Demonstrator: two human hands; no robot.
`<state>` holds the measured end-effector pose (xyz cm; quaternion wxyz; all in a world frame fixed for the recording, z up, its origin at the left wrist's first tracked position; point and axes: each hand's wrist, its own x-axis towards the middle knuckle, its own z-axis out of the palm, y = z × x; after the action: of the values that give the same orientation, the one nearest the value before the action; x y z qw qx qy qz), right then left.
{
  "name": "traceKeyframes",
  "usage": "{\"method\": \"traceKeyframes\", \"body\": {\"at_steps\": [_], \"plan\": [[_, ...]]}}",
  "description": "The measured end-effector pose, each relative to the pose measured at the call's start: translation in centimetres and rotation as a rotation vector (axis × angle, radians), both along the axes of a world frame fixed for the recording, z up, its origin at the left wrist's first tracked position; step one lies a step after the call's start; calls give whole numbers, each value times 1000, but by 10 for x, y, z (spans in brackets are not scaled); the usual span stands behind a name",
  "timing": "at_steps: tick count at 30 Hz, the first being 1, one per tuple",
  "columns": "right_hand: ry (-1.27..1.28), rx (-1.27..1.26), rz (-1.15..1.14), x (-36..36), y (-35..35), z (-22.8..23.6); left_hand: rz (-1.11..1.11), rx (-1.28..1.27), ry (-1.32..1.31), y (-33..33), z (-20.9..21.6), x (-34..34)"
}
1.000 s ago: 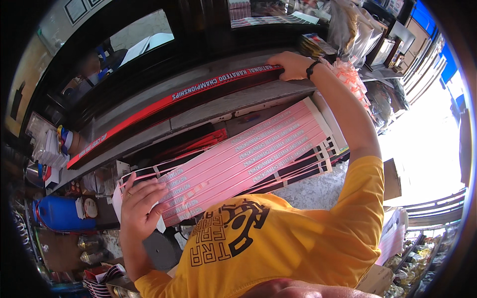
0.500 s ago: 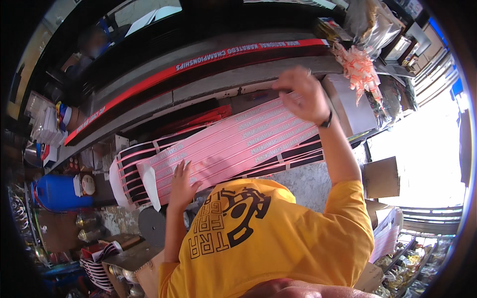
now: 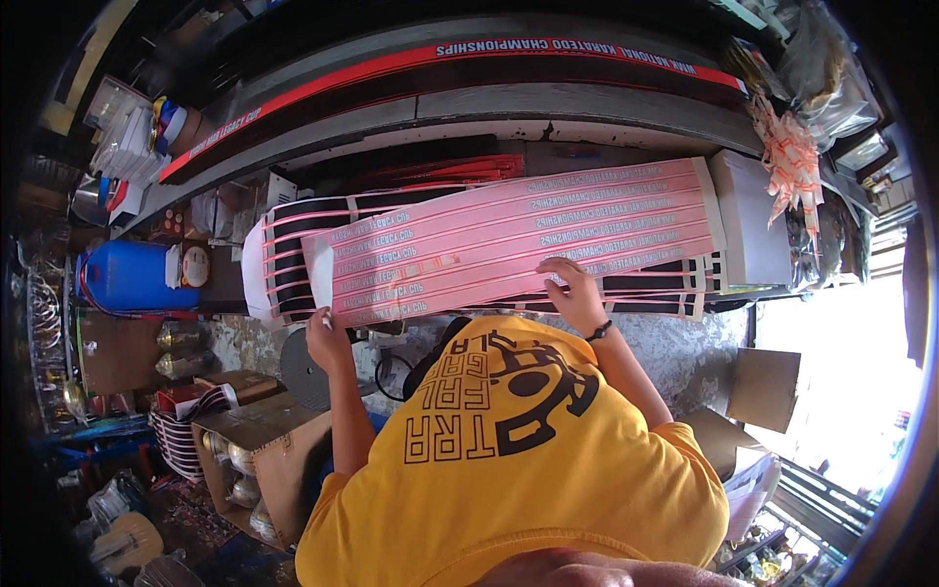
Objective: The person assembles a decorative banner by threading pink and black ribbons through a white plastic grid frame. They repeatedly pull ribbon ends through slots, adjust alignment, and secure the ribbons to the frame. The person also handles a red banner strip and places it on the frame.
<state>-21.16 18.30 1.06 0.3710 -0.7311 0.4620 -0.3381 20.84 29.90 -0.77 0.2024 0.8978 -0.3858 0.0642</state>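
A long pink sheet point(image 3: 479, 235) printed in rows with pale lettering lies over dark ribbon strips point(image 3: 289, 256) edged in pink. At the sheet's near left corner, my left hand point(image 3: 329, 338) is closed in a pinch on its edge. Close by, a whitish flap point(image 3: 322, 274) of the sheet's left end is folded up. My right hand point(image 3: 575, 293) rests on the sheet's near edge, right of the middle. Its fingers are bent, with the thumb apart from them and nothing seen between.
Behind the sheet, a red printed ribbon point(image 3: 391, 78) runs along a grey ledge point(image 3: 469, 108). A white box point(image 3: 751, 220) stands at the sheet's right end. To the left sits a blue container point(image 3: 132, 277); an open cardboard box point(image 3: 269, 440) stands near left.
My right hand has come down from above the sheet's far right to its near edge. My left hand has moved from lying on the sheet to pinching its corner. The view has shifted.
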Motion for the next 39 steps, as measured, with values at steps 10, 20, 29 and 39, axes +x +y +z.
{"method": "traceKeyframes", "body": {"at_steps": [10,20,29,39], "plan": [[-191,92,410,82,14,64,-412,-404,757,-62,130,-126],[-814,527,-400,26,-24,37,-836,-499,1121,-92,136,-175],[-628,186,-822,-207,-87,-6,-516,-98,1292,-124,6,-197],[1000,-253,-1095,-157,-62,-22,-617,-96,926,-149,-50,-254]]}}
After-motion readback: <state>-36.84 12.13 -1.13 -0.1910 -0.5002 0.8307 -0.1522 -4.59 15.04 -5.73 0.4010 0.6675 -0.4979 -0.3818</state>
